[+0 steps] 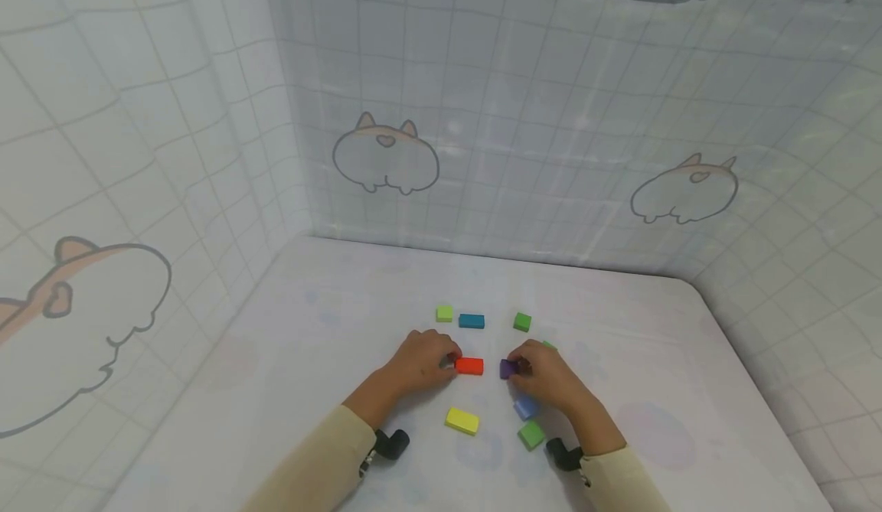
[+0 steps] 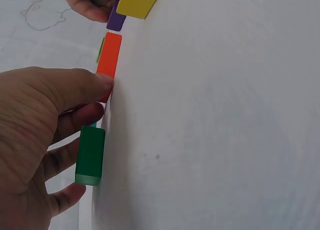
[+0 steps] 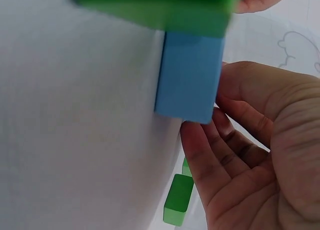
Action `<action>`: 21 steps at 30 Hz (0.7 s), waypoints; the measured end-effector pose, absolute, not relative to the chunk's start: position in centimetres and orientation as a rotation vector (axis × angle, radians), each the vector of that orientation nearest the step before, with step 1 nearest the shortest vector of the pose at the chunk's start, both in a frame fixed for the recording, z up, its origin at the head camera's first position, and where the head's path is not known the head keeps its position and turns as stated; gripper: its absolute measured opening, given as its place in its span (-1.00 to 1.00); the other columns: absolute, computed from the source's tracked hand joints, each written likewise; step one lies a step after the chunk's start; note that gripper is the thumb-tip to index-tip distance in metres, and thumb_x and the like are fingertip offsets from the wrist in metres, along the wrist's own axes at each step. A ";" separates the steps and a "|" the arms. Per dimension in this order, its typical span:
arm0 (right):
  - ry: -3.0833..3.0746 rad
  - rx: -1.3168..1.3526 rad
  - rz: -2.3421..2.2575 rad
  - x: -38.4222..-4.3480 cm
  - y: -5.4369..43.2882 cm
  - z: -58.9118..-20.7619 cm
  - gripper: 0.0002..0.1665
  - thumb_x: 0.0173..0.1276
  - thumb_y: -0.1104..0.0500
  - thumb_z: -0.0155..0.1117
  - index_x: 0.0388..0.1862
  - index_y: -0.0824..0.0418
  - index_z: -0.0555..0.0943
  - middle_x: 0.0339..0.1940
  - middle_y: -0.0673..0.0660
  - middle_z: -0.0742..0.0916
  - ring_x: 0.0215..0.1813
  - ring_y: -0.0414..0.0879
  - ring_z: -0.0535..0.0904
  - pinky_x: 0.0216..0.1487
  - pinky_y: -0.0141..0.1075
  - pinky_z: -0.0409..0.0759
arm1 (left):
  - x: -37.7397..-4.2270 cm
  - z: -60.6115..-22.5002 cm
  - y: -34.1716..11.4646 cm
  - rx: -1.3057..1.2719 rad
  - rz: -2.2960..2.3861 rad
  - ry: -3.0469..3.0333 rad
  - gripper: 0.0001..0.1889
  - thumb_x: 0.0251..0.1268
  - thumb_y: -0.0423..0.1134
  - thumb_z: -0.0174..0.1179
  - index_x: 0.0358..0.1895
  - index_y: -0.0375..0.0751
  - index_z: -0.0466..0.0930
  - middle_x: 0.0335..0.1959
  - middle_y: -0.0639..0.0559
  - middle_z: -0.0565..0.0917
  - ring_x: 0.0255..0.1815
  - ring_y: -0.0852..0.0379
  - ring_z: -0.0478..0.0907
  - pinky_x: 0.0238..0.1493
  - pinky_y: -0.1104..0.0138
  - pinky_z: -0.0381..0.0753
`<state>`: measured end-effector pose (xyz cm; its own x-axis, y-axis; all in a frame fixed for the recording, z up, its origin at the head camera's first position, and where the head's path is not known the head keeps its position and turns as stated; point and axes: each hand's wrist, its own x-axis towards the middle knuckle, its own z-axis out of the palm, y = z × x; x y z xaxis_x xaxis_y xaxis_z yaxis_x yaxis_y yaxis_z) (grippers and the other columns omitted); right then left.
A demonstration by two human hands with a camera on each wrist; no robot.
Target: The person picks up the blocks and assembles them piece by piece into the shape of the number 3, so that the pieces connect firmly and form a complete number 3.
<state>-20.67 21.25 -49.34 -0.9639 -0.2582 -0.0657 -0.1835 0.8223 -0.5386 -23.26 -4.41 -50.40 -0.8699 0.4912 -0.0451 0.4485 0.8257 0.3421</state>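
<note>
My left hand (image 1: pixel 422 363) pinches the left end of a red block (image 1: pixel 470 366) between thumb and fingers, low over the white table. The left wrist view shows its thumb on that block, with a dark green block (image 2: pixel 90 152) beside the lower fingers. Across a small gap, my right hand (image 1: pixel 549 376) grips a purple block (image 1: pixel 508 369) by its right side. A light blue block (image 3: pixel 189 78) hides the purple one in the right wrist view. It lies just in front of the right hand.
Nearer me lie a yellow block (image 1: pixel 462 421) and a green block (image 1: pixel 531 435). Farther back are a lime block (image 1: pixel 444 314), a teal block (image 1: pixel 472 321) and another green block (image 1: pixel 522 321). One more green block (image 1: pixel 549 345) is partly hidden behind the right hand. Patterned curtains (image 1: pixel 482 114) surround the table.
</note>
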 end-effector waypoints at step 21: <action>2.821 -0.323 -0.853 -21.1 20.1 -49.4 -0.70 0.19 0.18 0.51 -0.08 0.09 0.71 -0.22 -0.09 0.65 -0.15 -0.18 0.58 0.01 -0.16 0.67 | -23.0 -49.9 -4.1 0.697 0.525 2.841 -0.67 0.22 -0.03 0.39 0.06 0.13 0.70 -0.11 0.28 0.66 -0.02 0.22 0.47 0.15 0.15 0.49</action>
